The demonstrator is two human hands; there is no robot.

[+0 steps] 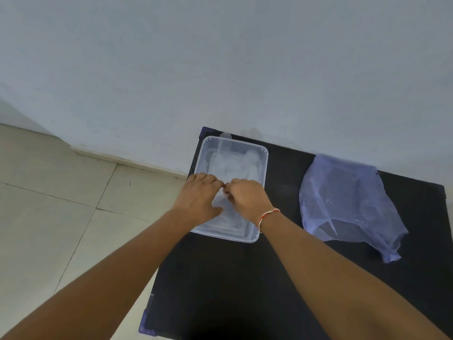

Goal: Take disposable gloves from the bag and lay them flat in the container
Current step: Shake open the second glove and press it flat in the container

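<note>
A clear plastic container (262, 153) sits at the back left of a black table (245, 278). Thin see-through disposable gloves (235, 165) lie inside it. Both hands are over the near half of the container, fingertips almost touching. My left hand (198, 195) rests on a glove, fingers bent down onto it. My right hand (247, 197) pinches the same glove (220, 204) between thumb and fingers. To the right lies the pale blue translucent bag (343, 200), crumpled flat, apart from both hands.
A pale wall (220, 69) stands directly behind the table. Beige floor tiles (61, 204) lie to the left of the table's left edge. A red and white thread band (267, 215) circles my right wrist. Bare black tabletop shows in front of the container.
</note>
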